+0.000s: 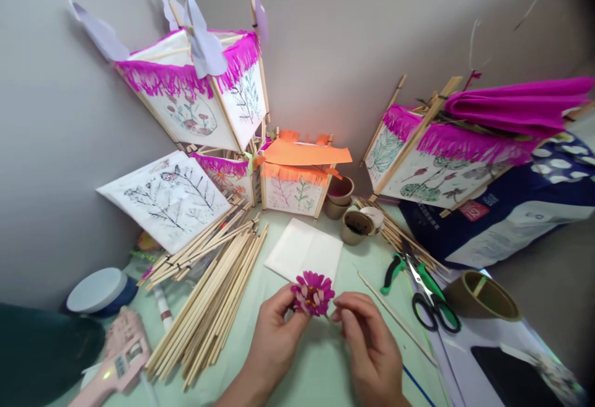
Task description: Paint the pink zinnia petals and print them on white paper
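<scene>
A small magenta flower [313, 293] with a yellow and red centre is held just above the pale green table. My left hand [274, 336] pinches it from the left with thumb and fingers closed on the petals. My right hand [369, 342] is closed at the flower's right side, fingertips pinched at its edge or stem; what they grip is too small to make out. A white folded paper sheet [304, 251] lies right behind the flower.
A heap of bamboo sticks [211, 295] lies on the left, with a pink glue gun [121, 357] and a round lidded tin [100, 290] beyond. Green-handled scissors [425, 289], a tape roll [481, 295] and paper cups [356, 226] sit on the right. Fringed paper lanterns [204, 94] stand along the back.
</scene>
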Demonstrator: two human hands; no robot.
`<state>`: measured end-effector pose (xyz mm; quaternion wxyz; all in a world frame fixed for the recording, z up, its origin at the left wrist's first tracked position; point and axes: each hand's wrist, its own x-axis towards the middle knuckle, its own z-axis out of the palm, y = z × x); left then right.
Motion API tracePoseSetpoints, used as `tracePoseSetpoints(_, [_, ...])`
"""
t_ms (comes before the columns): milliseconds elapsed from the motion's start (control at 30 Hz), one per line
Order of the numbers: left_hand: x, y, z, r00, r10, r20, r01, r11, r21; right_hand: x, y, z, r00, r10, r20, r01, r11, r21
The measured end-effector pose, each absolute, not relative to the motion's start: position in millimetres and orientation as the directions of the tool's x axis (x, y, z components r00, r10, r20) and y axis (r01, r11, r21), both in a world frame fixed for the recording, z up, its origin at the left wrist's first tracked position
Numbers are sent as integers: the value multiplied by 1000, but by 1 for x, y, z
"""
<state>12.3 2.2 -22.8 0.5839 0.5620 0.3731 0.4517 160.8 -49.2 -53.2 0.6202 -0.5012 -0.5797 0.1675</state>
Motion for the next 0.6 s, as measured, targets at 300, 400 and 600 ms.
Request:
tracePoseSetpoints(300, [14, 1, -26, 320, 922, 218, -74, -205, 976, 162, -50, -36, 107, 663, 741, 586, 560, -585])
tracePoseSetpoints(400, [14, 0, -28, 318, 919, 233, -69, -222, 973, 160, -48, -38, 134, 693, 709, 564, 535, -630])
tracePoseSetpoints(600, [15, 0, -30, 322, 937, 133, -68, -117, 991, 162, -47, -39, 98, 682, 725, 557, 566, -608])
